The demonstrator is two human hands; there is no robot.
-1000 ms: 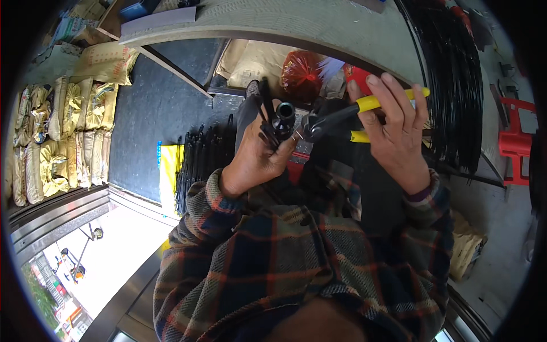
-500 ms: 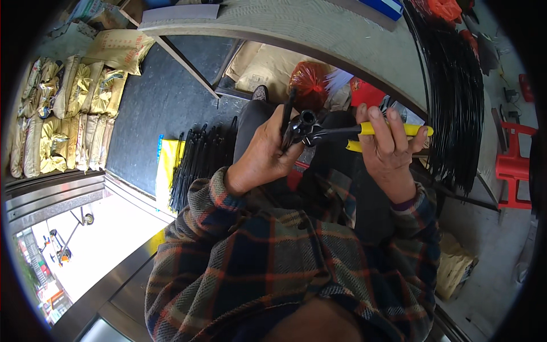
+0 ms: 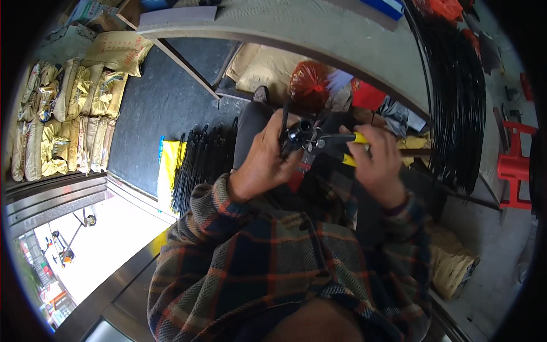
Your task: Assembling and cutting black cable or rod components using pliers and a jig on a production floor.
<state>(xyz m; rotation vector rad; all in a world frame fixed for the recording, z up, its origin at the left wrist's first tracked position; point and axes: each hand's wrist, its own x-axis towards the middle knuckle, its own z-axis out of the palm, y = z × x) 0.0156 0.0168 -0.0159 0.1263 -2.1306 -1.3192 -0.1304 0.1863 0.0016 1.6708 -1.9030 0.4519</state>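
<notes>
My left hand [image 3: 261,157] is closed around a black bundle of tube-like parts [image 3: 296,135] with round open ends that face up. My right hand [image 3: 377,159], slightly blurred, grips the yellow handles of a pair of pliers [image 3: 337,138] with a dark metal head. The jaws reach the side of the bundle by my left thumb; whether they bite on it I cannot tell. Beyond my left forearm stands a bunch of long black rods [image 3: 206,157], beside a yellow sheet [image 3: 168,165].
A workbench [image 3: 285,23] curves across the far side, with a thick hank of thin black strands [image 3: 458,102] hanging over its right end. Under it lies a red plastic bag [image 3: 309,85]. Stacked sacks [image 3: 74,117] are at left, a red stool [image 3: 515,162] at right.
My right hand has come left and lower, toward my left hand, and its fingers have closed more around the plier handles. The left hand stays nearly in place.
</notes>
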